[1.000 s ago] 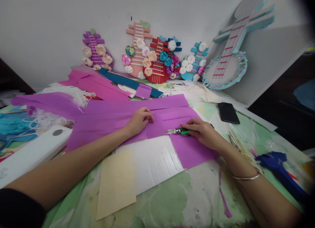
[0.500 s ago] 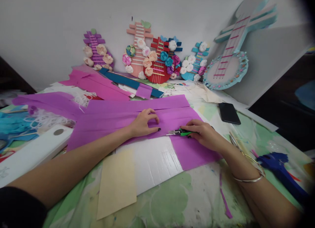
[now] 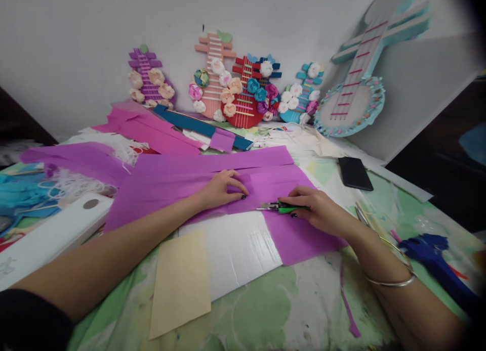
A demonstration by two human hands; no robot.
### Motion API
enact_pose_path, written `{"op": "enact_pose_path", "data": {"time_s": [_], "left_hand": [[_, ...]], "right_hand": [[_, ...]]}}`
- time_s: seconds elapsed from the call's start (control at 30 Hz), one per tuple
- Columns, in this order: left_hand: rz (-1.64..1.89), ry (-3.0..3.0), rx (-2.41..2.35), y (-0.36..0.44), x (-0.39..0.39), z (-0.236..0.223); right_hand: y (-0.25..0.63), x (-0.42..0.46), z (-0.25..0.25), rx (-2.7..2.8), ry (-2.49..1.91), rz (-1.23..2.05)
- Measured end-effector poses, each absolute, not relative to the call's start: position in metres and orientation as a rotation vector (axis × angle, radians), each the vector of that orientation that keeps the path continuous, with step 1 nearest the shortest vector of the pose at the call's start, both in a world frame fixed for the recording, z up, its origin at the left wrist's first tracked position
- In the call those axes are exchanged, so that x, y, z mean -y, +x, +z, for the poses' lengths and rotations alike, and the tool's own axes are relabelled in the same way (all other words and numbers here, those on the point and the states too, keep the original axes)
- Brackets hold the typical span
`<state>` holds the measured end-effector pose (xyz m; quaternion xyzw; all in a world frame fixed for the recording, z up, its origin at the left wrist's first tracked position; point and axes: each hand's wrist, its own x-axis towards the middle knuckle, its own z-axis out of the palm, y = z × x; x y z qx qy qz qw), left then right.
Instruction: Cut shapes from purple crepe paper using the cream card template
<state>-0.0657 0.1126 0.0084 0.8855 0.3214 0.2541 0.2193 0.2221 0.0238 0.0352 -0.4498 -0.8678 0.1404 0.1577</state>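
A wide sheet of purple crepe paper (image 3: 167,189) lies across the table, partly folded over in layers. Near its front edge, my left hand (image 3: 220,191) has thumb and fingertips closed on a fold of it. In my right hand (image 3: 317,207) is a green and black utility knife (image 3: 283,206), its blade pointing left at the paper's edge, a short way right of my left thumb. Beneath the paper, a white glossy board (image 3: 239,250) shows in front. A pale yellow card (image 3: 182,282) overlaps the board's left part.
Flower-decorated model instruments (image 3: 243,98) lean on the back wall, a larger light-blue one (image 3: 353,103) at right. A black phone (image 3: 355,173), scissors (image 3: 362,215) and blue glue gun (image 3: 433,255) lie right. Left are a white box-like object (image 3: 56,239), white yarn (image 3: 76,181) and pink paper (image 3: 148,128).
My left thumb and fingers have drawn together on the paper, and a fold now shows beside them. My right hand has shifted slightly right along the handle, with the knife nearly in place.
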Motion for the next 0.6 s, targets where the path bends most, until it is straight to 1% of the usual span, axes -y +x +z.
{"op": "enact_pose_path", "data": {"time_s": [0.3,0.6], "left_hand": [[0.666,2.415,-0.951,-0.0668,-0.1135,0.0087],[0.639,2.428,-0.896,-0.0673,-0.1146,0.0088]], "right_hand": [[0.2272,-0.0176,0.0431,2.507,-1.297,0.425],[0.2282,-0.0186,0.0426,2.49,-1.276,0.461]]}}
